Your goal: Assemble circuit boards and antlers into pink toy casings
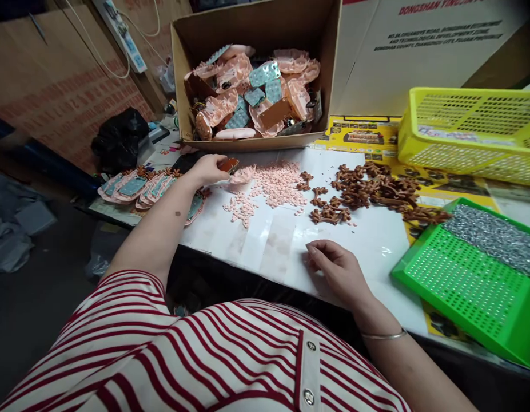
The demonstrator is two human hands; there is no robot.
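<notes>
My left hand (208, 170) reaches to the back of the white-covered table, just in front of the cardboard box. Its fingers are closed on a pink plastic part with a brown circuit board (229, 165); the hand hides some of it. Beside that lies a heap of small pink rings (279, 186). My right hand (335, 269) rests near the table's front edge, fingers curled in and nothing visible in them. Farther back from it are brown flower-ended plastic pieces (367, 186). Left of my left forearm lie several pink parts with blue-green boards (134, 186).
A cardboard box (176, 86) full of pink shells and circuit boards stands at the back. On the right are a yellow basket (466, 154) and a green tray (470, 292) holding many small metal screws (496, 234). A black plastic bag (121, 137) sits at the left.
</notes>
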